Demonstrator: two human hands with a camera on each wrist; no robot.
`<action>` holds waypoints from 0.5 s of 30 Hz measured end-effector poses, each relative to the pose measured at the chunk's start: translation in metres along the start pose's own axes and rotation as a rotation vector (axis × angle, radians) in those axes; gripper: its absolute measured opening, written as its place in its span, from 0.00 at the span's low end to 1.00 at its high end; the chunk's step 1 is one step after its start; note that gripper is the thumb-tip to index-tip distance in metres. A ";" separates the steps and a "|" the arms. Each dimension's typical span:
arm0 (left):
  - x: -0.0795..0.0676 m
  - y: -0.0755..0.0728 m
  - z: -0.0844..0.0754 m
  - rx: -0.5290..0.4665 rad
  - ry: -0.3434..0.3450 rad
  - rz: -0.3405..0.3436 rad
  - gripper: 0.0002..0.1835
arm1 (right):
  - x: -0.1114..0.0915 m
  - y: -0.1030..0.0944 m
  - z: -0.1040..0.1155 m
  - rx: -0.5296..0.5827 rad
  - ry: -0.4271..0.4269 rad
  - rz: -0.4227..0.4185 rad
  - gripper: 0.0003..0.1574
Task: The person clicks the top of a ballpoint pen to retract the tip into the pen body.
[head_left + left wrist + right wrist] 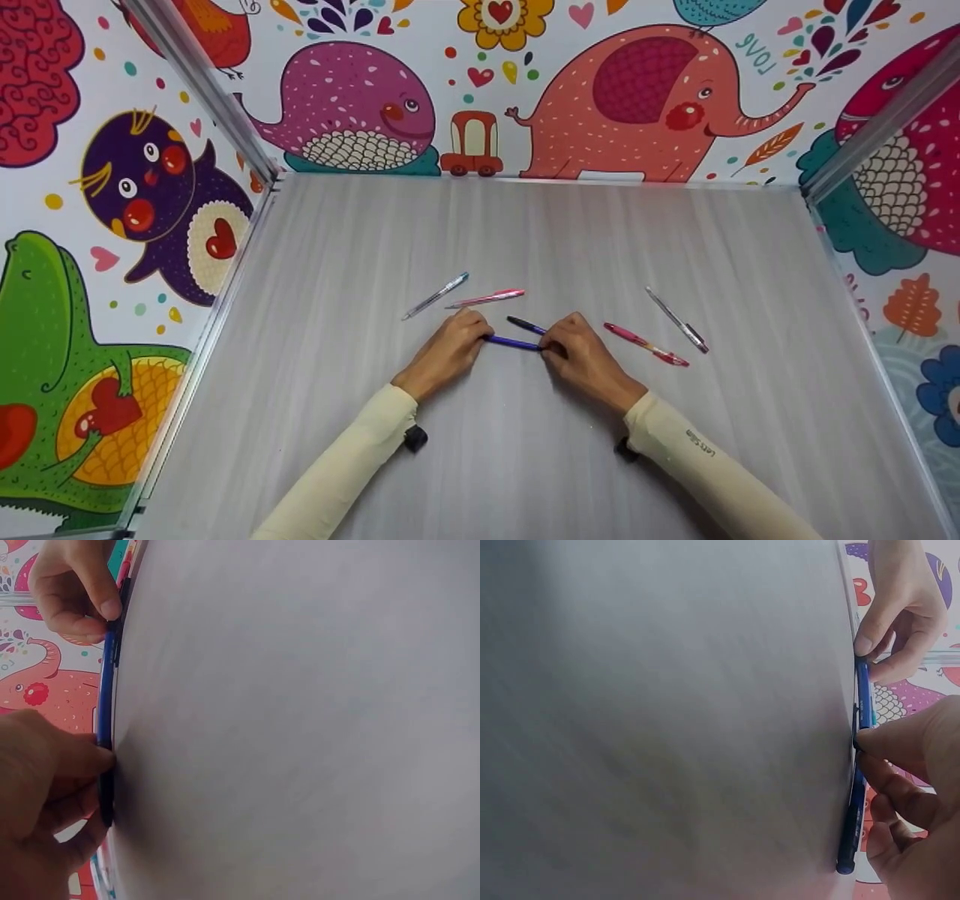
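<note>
A blue pen (514,343) with black ends lies level between the two hands, close to the tabletop. My left hand (446,351) pinches its left end between thumb and fingers; the left wrist view shows the black tip (106,802) beneath those fingers. At the other end, the thumb and fingertips of my right hand (589,361) grip it. Just behind is a second, darker blue pen (526,325), partly hidden by the right hand. In the right wrist view a dark blue barrel (850,836) shows beyond the right fingertips.
Behind the left hand lie a clear pen with a blue end (436,295) and a pink pen (487,298). Right of the right hand are a red-pink pen (645,344) and a clear pen with a dark red end (677,321). Cartoon-printed walls (480,90) border the grey table (525,465).
</note>
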State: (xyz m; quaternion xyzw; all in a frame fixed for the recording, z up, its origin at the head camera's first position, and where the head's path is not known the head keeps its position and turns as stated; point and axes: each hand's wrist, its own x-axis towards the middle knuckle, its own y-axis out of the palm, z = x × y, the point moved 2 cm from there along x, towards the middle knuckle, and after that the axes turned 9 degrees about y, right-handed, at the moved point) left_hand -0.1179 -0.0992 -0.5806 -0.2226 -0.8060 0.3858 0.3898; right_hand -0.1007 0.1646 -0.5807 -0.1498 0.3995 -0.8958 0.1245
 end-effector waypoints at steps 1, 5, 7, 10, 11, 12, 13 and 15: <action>0.000 0.000 0.000 0.002 0.001 -0.001 0.07 | 0.000 0.000 0.000 0.001 -0.001 -0.001 0.10; 0.000 0.000 0.002 0.009 -0.011 0.017 0.07 | 0.001 0.000 -0.001 0.018 -0.012 -0.009 0.12; 0.000 0.000 0.002 0.015 -0.020 0.026 0.08 | 0.000 -0.001 -0.001 0.031 -0.018 -0.011 0.12; 0.001 -0.001 0.000 0.033 -0.016 0.010 0.06 | -0.002 -0.002 -0.002 0.050 -0.008 -0.009 0.11; 0.001 -0.001 -0.001 0.042 -0.017 -0.003 0.05 | -0.002 -0.003 -0.003 0.053 -0.004 -0.010 0.11; 0.002 -0.002 -0.002 0.051 -0.017 -0.021 0.05 | -0.003 -0.004 -0.003 0.055 -0.001 -0.011 0.11; 0.002 -0.003 -0.003 0.058 -0.018 -0.041 0.05 | -0.003 -0.005 -0.004 0.053 0.001 -0.015 0.10; 0.004 -0.004 -0.004 0.075 -0.022 -0.084 0.05 | -0.003 -0.008 -0.006 0.049 0.004 -0.021 0.09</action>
